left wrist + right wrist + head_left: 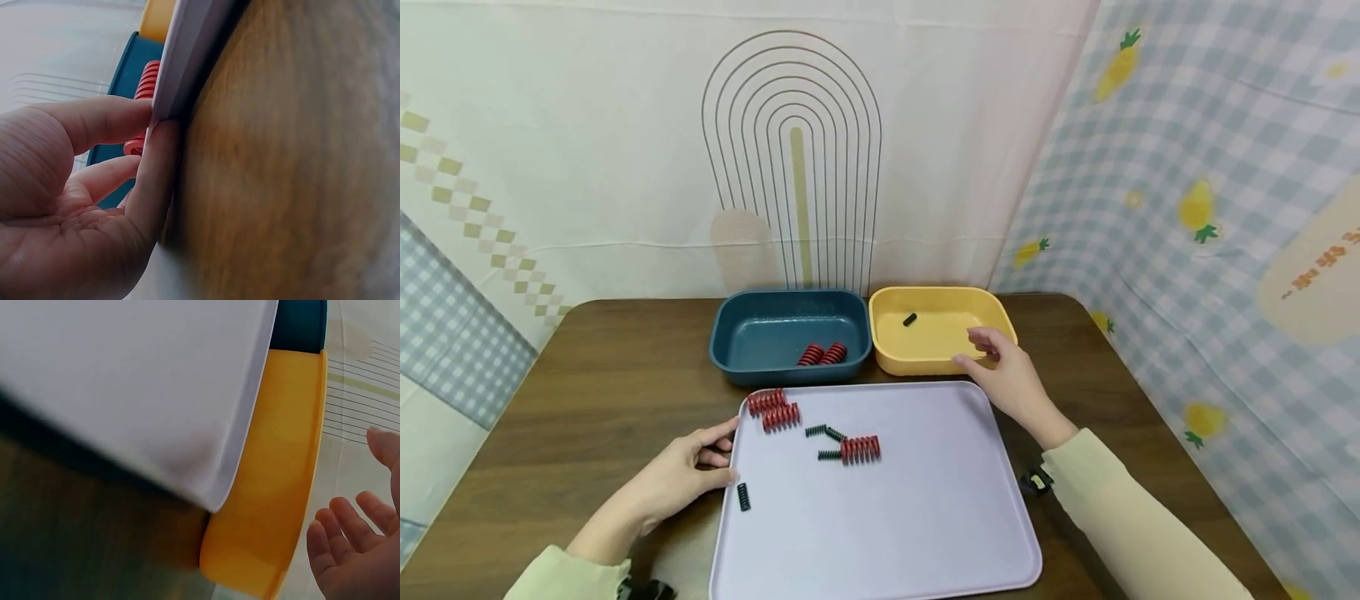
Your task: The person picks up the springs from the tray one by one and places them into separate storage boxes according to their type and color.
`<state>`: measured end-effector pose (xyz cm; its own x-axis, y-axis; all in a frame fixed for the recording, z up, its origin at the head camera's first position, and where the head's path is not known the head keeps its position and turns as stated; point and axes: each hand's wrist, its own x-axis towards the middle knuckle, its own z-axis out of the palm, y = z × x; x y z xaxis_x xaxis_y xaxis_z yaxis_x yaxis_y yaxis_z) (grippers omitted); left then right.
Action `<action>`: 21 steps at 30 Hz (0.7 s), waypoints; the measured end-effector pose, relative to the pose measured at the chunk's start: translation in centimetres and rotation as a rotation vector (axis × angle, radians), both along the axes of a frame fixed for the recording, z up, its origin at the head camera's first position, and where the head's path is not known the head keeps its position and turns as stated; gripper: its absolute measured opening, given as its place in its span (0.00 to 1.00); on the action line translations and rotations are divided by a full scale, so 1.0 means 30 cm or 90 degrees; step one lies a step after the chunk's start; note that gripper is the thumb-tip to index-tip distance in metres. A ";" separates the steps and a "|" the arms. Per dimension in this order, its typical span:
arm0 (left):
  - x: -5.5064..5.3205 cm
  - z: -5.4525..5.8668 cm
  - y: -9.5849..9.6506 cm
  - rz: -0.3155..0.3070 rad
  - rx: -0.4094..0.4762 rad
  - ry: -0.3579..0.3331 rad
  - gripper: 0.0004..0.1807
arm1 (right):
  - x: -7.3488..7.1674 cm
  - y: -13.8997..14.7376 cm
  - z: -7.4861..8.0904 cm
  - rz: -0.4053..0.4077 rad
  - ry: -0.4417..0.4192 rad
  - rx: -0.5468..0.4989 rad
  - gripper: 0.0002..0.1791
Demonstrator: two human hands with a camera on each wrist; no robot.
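My left hand [681,471] is at the left edge of the lavender tray [917,517]; in the left wrist view its thumb and a finger pinch the rim. On the tray lie red coil springs [861,450], two near the far left corner and one by the middle. Small dark green springs [830,456] lie beside the middle one, with another dark spring [743,497] near the left rim. My right hand [1007,375] hovers over the front right rim of the yellow box [951,337], fingers loosely bent, holding nothing. One small dark spring [910,319] lies inside that box.
Left of the yellow box stands a dark blue box [760,342] with two red springs [822,354] in it. Both boxes stand behind the tray on a brown wooden table [595,375]. Cloth backdrops [940,167] hang behind and at the sides.
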<state>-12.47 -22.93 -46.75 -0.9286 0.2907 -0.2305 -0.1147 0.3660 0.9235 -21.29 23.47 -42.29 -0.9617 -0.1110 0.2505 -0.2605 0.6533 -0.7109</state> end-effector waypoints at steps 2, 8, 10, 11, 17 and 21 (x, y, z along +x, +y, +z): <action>0.002 0.003 0.000 -0.001 0.001 0.001 0.42 | 0.019 0.018 -0.003 0.001 -0.009 0.002 0.32; 0.001 0.011 0.004 -0.009 -0.008 0.002 0.42 | 0.080 0.084 -0.034 0.011 -0.079 -0.020 0.35; 0.001 0.014 0.006 -0.011 -0.007 0.002 0.42 | 0.098 0.108 -0.056 0.017 -0.112 -0.037 0.35; 0.000 0.014 0.007 -0.011 -0.007 0.001 0.42 | 0.107 0.119 -0.067 0.018 -0.131 -0.044 0.35; -0.002 0.014 -0.003 -0.014 -0.018 -0.005 0.42 | 0.156 0.134 -0.120 0.018 -0.233 -0.097 0.36; -0.013 0.028 -0.017 -0.047 -0.021 -0.024 0.44 | 0.169 0.134 -0.134 0.031 -0.276 -0.142 0.36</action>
